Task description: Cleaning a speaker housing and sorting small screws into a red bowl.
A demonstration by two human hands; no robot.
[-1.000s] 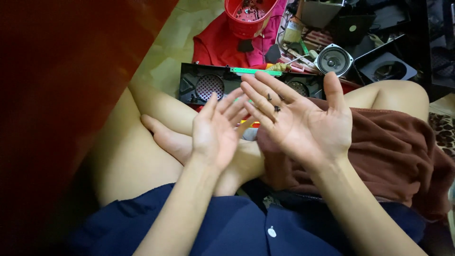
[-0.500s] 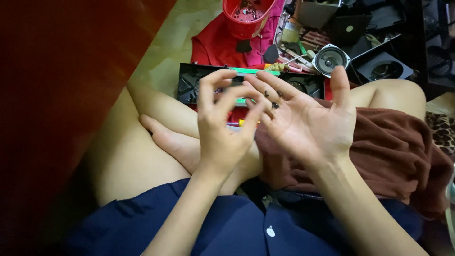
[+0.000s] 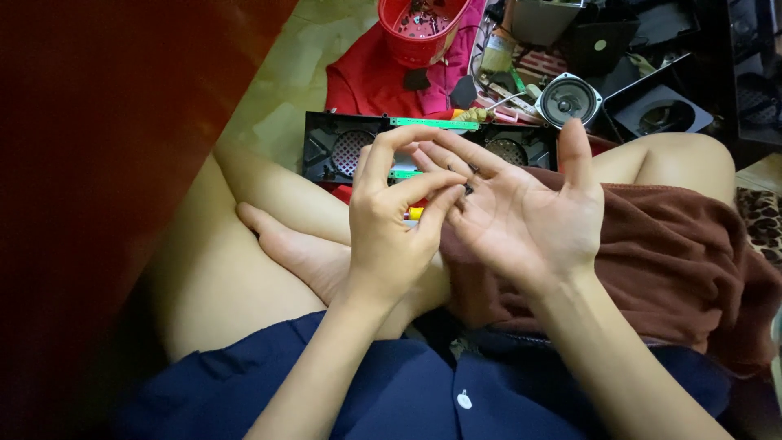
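Note:
My right hand (image 3: 521,220) lies palm up over my lap, fingers spread, with a few small dark screws (image 3: 468,188) resting on its fingers. My left hand (image 3: 391,228) reaches across from the left. Its thumb and fingertips are pinched together at one of those screws, touching the right hand's fingers. Just beyond both hands a long black speaker housing (image 3: 334,147) lies on the floor, with a green circuit strip (image 3: 436,124) along its top edge.
A red basket (image 3: 419,37) of small parts stands on a red cloth (image 3: 358,81) at the back. A round speaker driver (image 3: 568,99) and black boxes (image 3: 660,114) lie at the back right. A dark red-brown panel (image 3: 98,122) fills the left side. My crossed legs are below the hands.
My left hand has turned from lying flat beside the right palm to curling its fingers and pinching at the screws. The right hand stayed palm up.

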